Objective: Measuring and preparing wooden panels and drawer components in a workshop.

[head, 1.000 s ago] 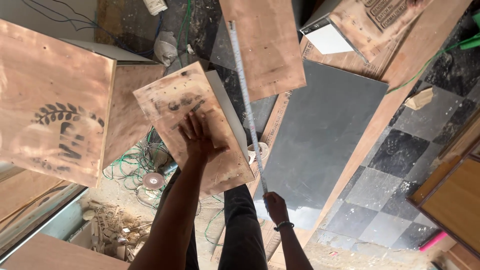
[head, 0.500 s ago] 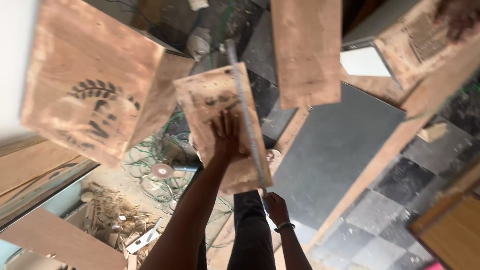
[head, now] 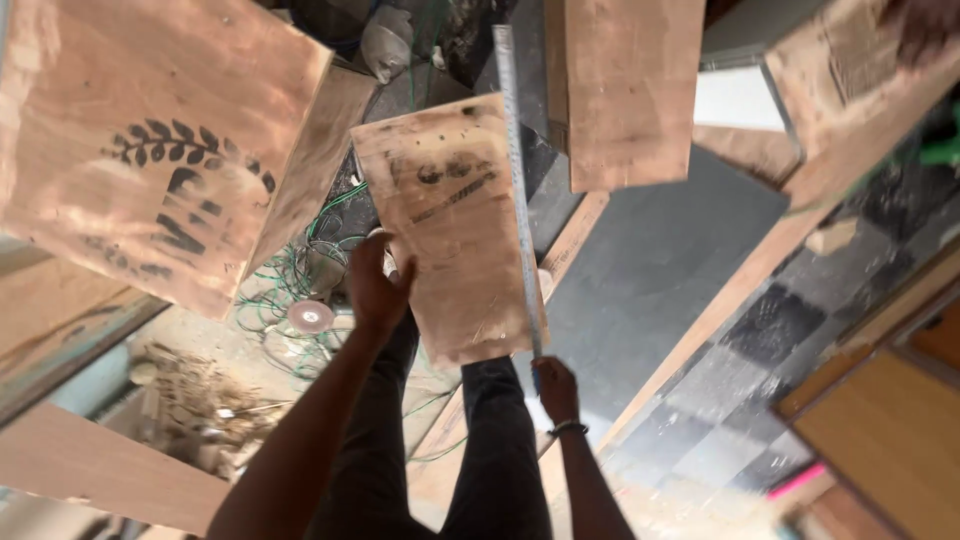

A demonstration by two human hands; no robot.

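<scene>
The left hand [head: 378, 287] grips the left edge of a small plywood board [head: 455, 225], fingers curled over the rim, thumb underneath as far as can be seen. The board lies tilted at the centre of the scene, above the person's legs. The right hand [head: 556, 387] is closed around the near end of a tape measure [head: 517, 190], which runs along the board's right edge toward the far side. The board looks thin, stiff and fairly light, 1 hand likely enough; its rough, splintery faces give grip, so the long edges are the sensible hold. The tape is springy and could buckle. A larger stamped board [head: 150, 140] lies at left, green wire [head: 300, 270] below it.
</scene>
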